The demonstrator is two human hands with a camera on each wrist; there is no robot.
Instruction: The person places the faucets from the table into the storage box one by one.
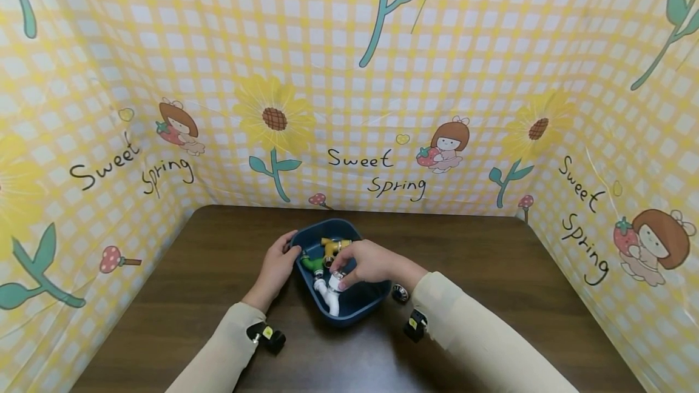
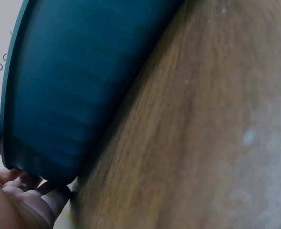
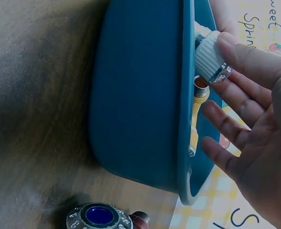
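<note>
A dark blue plastic basin (image 1: 349, 320) sits on the table. My left hand (image 1: 275, 268) grips its left rim, with the thumb at the edge and the other fingers against the outer wall, as the left wrist view shows. Over the basin, my right hand (image 1: 368, 262) pinches the ribbed end of a white pipe fitting (image 3: 209, 57) between thumb and forefinger; its other fingers are spread. The fitting's forked lower part lies inside the basin. A green fitting (image 1: 312, 264) and a yellow fitting (image 1: 329, 247) with metal ends lie in the basin behind it.
A round dark piece with a blue centre (image 3: 99, 215) and a small stub lies on the table just right of the basin, near my right wrist. The brown wooden table (image 1: 218, 241) is enclosed by a yellow checked cloth (image 1: 349, 96) at the back and sides.
</note>
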